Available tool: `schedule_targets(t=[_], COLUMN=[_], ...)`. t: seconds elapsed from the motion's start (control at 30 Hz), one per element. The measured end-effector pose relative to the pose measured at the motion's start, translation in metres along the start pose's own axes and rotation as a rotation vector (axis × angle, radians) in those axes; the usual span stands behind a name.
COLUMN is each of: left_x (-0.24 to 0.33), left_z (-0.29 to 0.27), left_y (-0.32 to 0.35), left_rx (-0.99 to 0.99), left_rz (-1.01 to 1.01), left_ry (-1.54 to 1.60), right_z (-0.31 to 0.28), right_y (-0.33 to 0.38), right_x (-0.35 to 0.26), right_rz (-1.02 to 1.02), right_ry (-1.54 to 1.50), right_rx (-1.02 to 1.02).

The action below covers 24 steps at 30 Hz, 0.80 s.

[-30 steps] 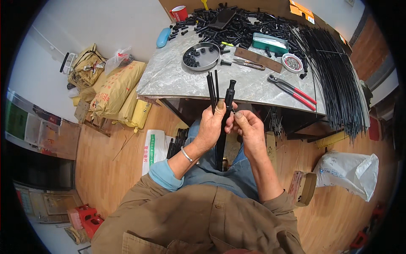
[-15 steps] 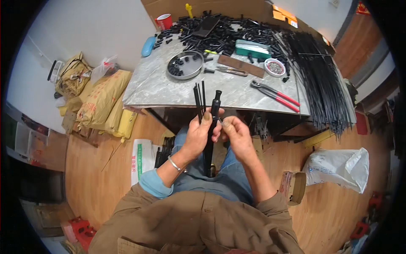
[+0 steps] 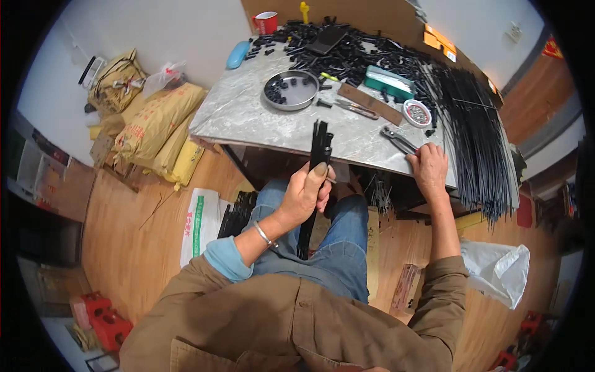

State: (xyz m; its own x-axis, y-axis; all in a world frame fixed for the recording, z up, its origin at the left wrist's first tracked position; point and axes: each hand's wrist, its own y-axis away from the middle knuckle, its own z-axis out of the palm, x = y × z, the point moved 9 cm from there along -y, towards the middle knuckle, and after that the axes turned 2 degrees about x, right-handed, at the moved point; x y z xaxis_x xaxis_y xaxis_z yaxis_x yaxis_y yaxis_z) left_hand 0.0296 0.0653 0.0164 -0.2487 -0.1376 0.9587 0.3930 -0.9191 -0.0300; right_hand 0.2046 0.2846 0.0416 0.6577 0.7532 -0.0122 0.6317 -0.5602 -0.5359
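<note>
Seated at a marble table (image 3: 248, 118), we hold a bundle of black rods (image 3: 315, 180) upright over the lap, the left hand (image 3: 304, 193) wrapped tight around its middle so the loose ends stay gathered; the lower end runs down between the knees and the top stands level with the table's near edge. To the right, the right hand (image 3: 427, 166) lies on the near edge of the table with its fingers curled at the handles of the pliers (image 3: 400, 140); we cannot tell whether it grips them or only rests there. Farther in, a round metal pan (image 3: 291, 90) holds a few black caps within easy reach, with a brown strip (image 3: 370, 103) and a small dish (image 3: 416, 113) of tiny parts to its right. A long sheaf of rods (image 3: 474, 133) drapes off the right side. At the far edge sit a heap of black parts (image 3: 341, 53), a green box (image 3: 387, 79) and a red mug (image 3: 266, 22). Yellow sacks (image 3: 155, 127) lean at the left.
</note>
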Motion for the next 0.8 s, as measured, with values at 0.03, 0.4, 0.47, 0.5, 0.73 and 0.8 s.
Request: schedule_targets(t=[0.03,0.4,0.47,0.5,0.73,0.8], left_x=[-0.001,-0.007,-0.007,-0.007,0.001,0.001], left_z=[-0.001,-0.019,-0.020,-0.020,-0.019,-0.019], left_y=[-0.001,-0.008,-0.008,-0.008,-0.002,-0.003], left_rx=[0.010,0.134,0.131,0.135,0.179,0.173], left_rz=[-0.008,0.007,0.026,0.025,0.060,0.066], left_ry=[-0.023,-0.026,-0.036,-0.021,-0.039,-0.038], right_z=[0.000,-0.040,-0.048,-0.054,-0.071,-0.071], right_y=[-0.001,0.053,0.062,0.062,0.052,0.052], right_x=[-0.002,-0.090,-0.114,-0.122,-0.144,-0.142], right_rz=[-0.050,0.220,0.094,-0.009,-0.208,-0.238], right_ry=[-0.010,-0.776,-0.688,-0.600,-0.389,-0.328], right_rx=[0.028,-0.107,-0.119,-0.095,0.008,0.022])
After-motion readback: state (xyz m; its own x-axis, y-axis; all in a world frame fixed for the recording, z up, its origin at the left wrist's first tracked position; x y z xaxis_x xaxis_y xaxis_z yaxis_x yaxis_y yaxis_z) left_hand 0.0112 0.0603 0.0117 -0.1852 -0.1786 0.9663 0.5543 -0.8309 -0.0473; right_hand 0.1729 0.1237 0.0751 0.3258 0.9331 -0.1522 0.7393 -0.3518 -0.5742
